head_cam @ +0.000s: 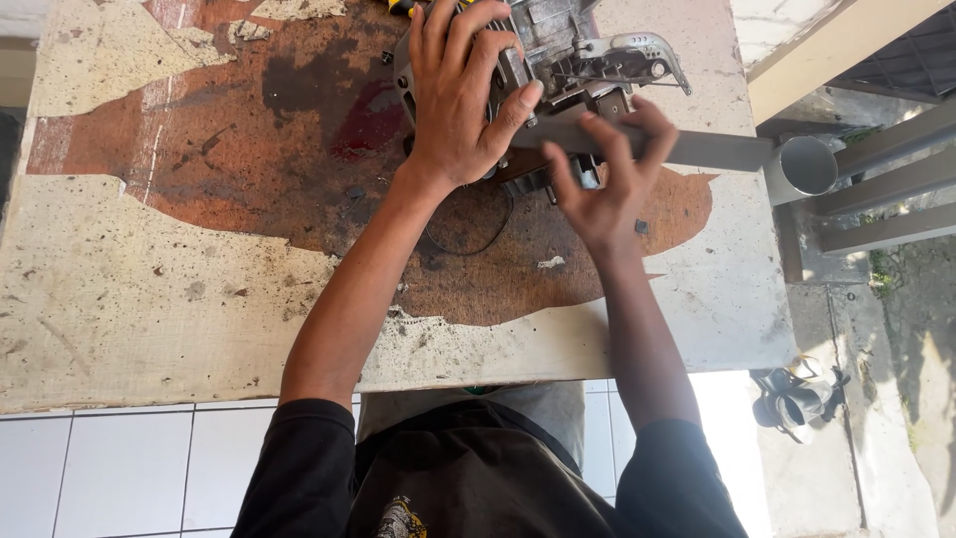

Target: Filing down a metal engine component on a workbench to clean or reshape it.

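Right hand (607, 179) grips flat bar (697, 147); engine casing (568, 60) under left hand (460, 95).

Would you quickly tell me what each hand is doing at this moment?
Left hand: spread open, palm pressing down on the grey metal engine part.
Right hand: closed around the flat grey metal bar.

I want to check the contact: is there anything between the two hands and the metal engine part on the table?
Nothing visible. The left hand lies flat on the metal engine part, and the right hand grips a flat grey bar against it.
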